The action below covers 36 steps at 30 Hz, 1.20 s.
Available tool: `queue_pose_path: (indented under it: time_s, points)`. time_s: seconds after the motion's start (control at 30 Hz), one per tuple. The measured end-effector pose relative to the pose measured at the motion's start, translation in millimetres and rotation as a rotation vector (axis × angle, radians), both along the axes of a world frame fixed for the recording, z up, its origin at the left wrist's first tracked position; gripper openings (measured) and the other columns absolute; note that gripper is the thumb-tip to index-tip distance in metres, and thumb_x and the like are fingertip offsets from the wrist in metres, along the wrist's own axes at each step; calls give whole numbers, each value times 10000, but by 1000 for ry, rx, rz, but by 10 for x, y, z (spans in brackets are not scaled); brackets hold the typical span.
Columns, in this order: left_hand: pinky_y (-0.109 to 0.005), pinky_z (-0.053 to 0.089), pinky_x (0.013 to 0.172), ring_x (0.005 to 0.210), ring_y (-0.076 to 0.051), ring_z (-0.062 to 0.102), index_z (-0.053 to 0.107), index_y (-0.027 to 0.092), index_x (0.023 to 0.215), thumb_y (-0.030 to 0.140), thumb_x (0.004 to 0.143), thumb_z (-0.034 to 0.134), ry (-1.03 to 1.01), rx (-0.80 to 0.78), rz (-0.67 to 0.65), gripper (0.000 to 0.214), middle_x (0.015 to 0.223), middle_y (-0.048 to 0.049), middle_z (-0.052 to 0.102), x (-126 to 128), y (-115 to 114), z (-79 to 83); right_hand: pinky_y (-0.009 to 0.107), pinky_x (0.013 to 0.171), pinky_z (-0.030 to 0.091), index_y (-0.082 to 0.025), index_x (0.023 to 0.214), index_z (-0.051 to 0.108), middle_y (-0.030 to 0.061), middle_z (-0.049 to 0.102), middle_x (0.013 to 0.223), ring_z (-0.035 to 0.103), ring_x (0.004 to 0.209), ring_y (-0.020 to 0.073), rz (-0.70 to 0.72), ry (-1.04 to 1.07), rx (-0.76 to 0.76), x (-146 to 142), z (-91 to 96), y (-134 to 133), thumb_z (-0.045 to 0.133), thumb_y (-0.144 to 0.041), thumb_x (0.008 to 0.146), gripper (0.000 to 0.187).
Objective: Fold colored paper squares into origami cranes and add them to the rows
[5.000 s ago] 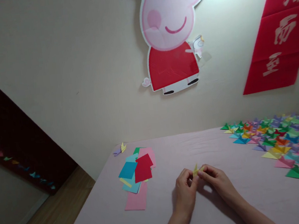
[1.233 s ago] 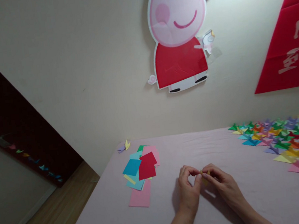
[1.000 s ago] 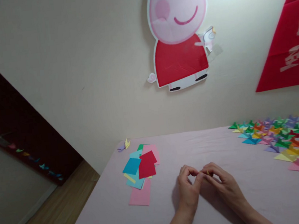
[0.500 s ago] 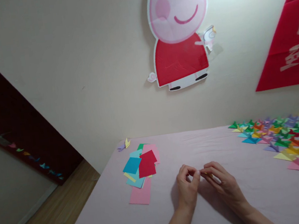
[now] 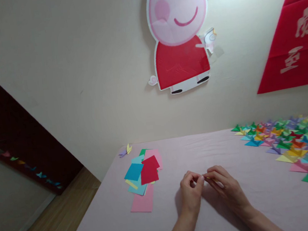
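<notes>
My left hand and my right hand meet over the middle of the table, thumbs and fingertips pinched together. Between them is a small piece of folded paper, yellowish and mostly hidden by the fingers, so its shape cannot be made out. Both hands are closed on it, just above the cloth. To the left of my left hand lies a loose pile of coloured paper, with a red sheet on top, a blue sheet beside it and a pink sheet nearest me.
Rows of folded paper cranes in many colours cover the table's right side. A yellow crane and a purple one sit at the far left corner. The pink tablecloth runs up to the wall. A cartoon pig cutout hangs there.
The whole view has shifted slightly, so wall and table things appear a little farther left. My hands keep their pinch; less of the yellowish paper shows between the fingers.
</notes>
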<state>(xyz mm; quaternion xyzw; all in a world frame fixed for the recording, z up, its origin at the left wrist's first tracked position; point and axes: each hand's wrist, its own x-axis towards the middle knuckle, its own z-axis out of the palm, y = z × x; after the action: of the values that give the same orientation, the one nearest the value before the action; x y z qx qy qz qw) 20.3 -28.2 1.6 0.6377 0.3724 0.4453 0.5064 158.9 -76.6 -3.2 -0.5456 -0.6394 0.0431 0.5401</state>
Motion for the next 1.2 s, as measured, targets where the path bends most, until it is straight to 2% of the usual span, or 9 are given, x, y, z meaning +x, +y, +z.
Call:
queue_pose_path:
  time_s: [0.27,0.53,0.73,0.9,1.1,1.2]
  points:
    - [-259,339,618,641,-134,406,591,180,650,408,763,660,-90,-128,-43,264,633,30,482,1,14,34,301,693,522,-273,851,710,47,651,823,632,786,210,15,1,25,-5,12,-2,572,-325,935,169]
    - [-253,422,609,617,-121,476,614,149,690,485,678,722,-197,-465,-201,353,654,2,538,12,40,89,282,691,522,-264,867,711,48,654,833,638,800,202,69,28,0,32,20,-18,574,-292,930,153]
    - [-239,425,592,614,-115,483,635,142,687,460,609,772,-211,-563,-266,355,638,4,530,-35,104,119,275,689,514,-260,853,720,39,656,814,636,783,197,109,94,-40,35,30,-18,591,-323,924,161]
    - [-253,406,551,568,-127,485,630,149,751,465,660,724,-156,-473,-259,342,639,3,544,-17,100,81,281,715,504,-255,820,725,35,658,815,631,800,201,103,185,-67,65,-4,3,613,-378,911,189]
    - [-251,413,687,778,-157,553,655,183,791,248,743,681,-65,-133,-133,84,830,-10,613,-9,-5,97,296,742,496,-249,797,731,35,663,825,627,819,210,79,279,-132,86,-40,25,638,-406,879,200]
    - [-253,424,662,757,-157,572,643,186,784,224,817,610,32,70,-94,61,817,-9,610,-16,-23,101,300,749,490,-247,792,732,34,664,822,625,820,212,86,307,-160,84,-39,26,650,-406,865,193]
